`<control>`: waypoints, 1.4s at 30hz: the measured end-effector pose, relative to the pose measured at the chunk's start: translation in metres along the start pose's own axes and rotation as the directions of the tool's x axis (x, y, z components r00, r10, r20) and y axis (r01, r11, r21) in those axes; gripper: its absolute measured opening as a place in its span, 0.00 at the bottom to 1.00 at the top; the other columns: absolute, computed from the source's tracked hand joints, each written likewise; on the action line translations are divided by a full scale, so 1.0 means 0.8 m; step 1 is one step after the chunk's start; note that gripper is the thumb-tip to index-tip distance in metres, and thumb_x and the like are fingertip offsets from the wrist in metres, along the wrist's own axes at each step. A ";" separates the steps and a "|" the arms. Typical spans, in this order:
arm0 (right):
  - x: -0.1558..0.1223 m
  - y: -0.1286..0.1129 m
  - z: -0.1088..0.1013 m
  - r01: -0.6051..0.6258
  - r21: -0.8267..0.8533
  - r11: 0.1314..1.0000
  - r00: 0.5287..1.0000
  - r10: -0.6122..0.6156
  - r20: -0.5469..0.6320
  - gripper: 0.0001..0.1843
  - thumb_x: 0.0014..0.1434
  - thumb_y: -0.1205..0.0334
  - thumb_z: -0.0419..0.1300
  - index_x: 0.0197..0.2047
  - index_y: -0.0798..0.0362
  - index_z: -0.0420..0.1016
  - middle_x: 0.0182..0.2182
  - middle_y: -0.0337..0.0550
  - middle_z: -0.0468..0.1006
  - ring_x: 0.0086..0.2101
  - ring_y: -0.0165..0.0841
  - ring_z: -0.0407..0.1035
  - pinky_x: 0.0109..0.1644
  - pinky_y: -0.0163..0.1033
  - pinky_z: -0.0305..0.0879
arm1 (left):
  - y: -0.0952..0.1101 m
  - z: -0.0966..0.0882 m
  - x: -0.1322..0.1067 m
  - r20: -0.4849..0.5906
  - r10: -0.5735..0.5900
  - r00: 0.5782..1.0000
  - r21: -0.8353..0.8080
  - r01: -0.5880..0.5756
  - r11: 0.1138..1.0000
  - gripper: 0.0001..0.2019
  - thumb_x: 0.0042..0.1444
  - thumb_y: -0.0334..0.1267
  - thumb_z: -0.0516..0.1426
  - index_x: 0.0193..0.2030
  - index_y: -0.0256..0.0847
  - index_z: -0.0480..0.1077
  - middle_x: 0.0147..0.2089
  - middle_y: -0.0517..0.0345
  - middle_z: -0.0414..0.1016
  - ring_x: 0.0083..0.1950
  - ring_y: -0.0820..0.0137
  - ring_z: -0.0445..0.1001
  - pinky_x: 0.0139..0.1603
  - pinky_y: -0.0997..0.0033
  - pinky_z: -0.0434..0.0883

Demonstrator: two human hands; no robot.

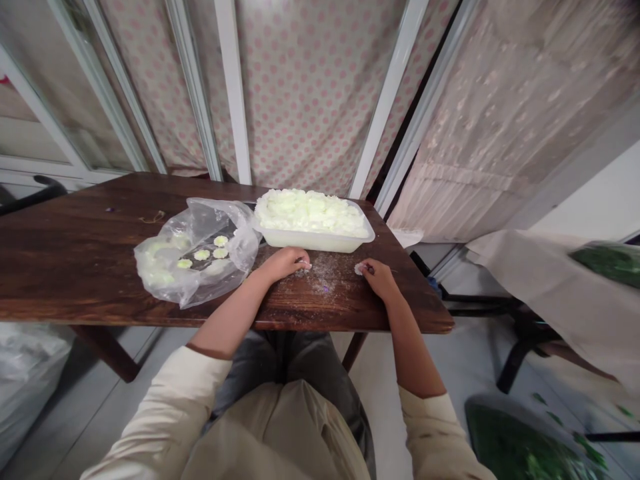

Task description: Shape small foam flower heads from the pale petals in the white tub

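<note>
My left hand rests at the tabletop in front of the tub, its fingers pinched together. A bit of white shows at its fingertips, too small to name. Held between the fingers of my right hand is a small white frilly piece. Just beyond both hands stands a white plastic tub, heaped with pale green-white frilly pieces. To the left lies a clear plastic bag, with several round, scalloped, yellow-green pieces in or on it.
White crumbs are scattered on the dark wooden table between my hands. Glass doors with a dotted curtain stand behind it. At the right, a cloth-covered surface carries greenery, and more greenery lies low near the floor.
</note>
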State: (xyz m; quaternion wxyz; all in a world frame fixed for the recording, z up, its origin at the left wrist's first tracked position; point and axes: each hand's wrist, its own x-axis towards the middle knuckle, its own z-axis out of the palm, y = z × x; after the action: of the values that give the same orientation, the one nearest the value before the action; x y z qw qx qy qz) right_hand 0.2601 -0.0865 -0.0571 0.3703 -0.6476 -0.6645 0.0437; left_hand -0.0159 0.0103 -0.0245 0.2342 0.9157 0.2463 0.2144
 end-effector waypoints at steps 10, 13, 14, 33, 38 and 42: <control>-0.001 -0.004 -0.003 -0.008 0.013 1.000 1.000 0.008 0.005 0.11 0.53 0.59 0.52 0.32 0.54 0.73 0.31 0.44 0.77 0.31 0.32 0.68 0.37 0.37 0.61 | -0.006 0.008 0.002 0.024 -0.007 1.000 0.136 0.004 0.991 0.09 0.52 0.35 0.51 0.33 0.40 0.74 0.36 0.56 0.71 0.36 0.73 0.68 0.38 0.75 0.62; -0.001 -0.003 -0.003 -0.012 0.012 1.000 1.000 0.012 0.005 0.11 0.53 0.59 0.52 0.32 0.54 0.73 0.31 0.44 0.77 0.31 0.32 0.68 0.37 0.36 0.61 | -0.004 0.007 0.001 0.014 -0.006 1.000 0.137 0.004 0.991 0.10 0.52 0.38 0.51 0.34 0.39 0.73 0.35 0.56 0.73 0.35 0.73 0.69 0.37 0.75 0.62; -0.001 -0.004 -0.003 -0.013 0.009 1.000 1.000 0.013 0.009 0.11 0.53 0.59 0.52 0.32 0.54 0.73 0.31 0.44 0.77 0.31 0.32 0.67 0.37 0.36 0.61 | -0.003 0.007 0.001 0.041 -0.008 0.999 0.120 0.003 0.993 0.11 0.52 0.40 0.52 0.34 0.39 0.73 0.34 0.56 0.74 0.34 0.73 0.69 0.36 0.75 0.62; -0.001 -0.004 -0.004 -0.013 0.013 1.000 1.000 0.013 0.021 0.11 0.54 0.60 0.51 0.33 0.54 0.73 0.32 0.45 0.77 0.32 0.32 0.68 0.39 0.37 0.61 | -0.001 0.005 -0.001 0.106 -0.088 0.990 -0.064 0.096 0.993 0.13 0.48 0.44 0.55 0.31 0.36 0.74 0.29 0.57 0.75 0.28 0.75 0.67 0.30 0.77 0.61; -0.001 -0.006 -0.005 -0.017 0.003 1.000 0.999 0.017 0.030 0.11 0.53 0.60 0.51 0.33 0.54 0.73 0.31 0.44 0.77 0.32 0.32 0.68 0.38 0.36 0.61 | -0.003 0.004 -0.001 0.092 -0.102 0.991 0.078 0.095 0.992 0.12 0.47 0.44 0.55 0.30 0.38 0.75 0.28 0.58 0.74 0.26 0.76 0.66 0.28 0.77 0.58; -0.001 -0.006 -0.005 -0.010 0.002 1.000 1.000 0.010 0.019 0.10 0.53 0.60 0.52 0.32 0.55 0.73 0.31 0.44 0.77 0.31 0.31 0.68 0.37 0.36 0.60 | -0.003 0.003 -0.001 0.028 -0.118 0.993 0.074 0.116 0.990 0.13 0.48 0.45 0.54 0.31 0.37 0.74 0.28 0.57 0.74 0.27 0.76 0.66 0.28 0.77 0.58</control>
State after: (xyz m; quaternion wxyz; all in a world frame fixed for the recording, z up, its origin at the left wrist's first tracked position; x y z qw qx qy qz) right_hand 0.2586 -0.0901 -0.0520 0.3645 -0.6501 -0.6646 0.0524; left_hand -0.0164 0.0108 -0.0278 0.2170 0.9109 0.3035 0.1762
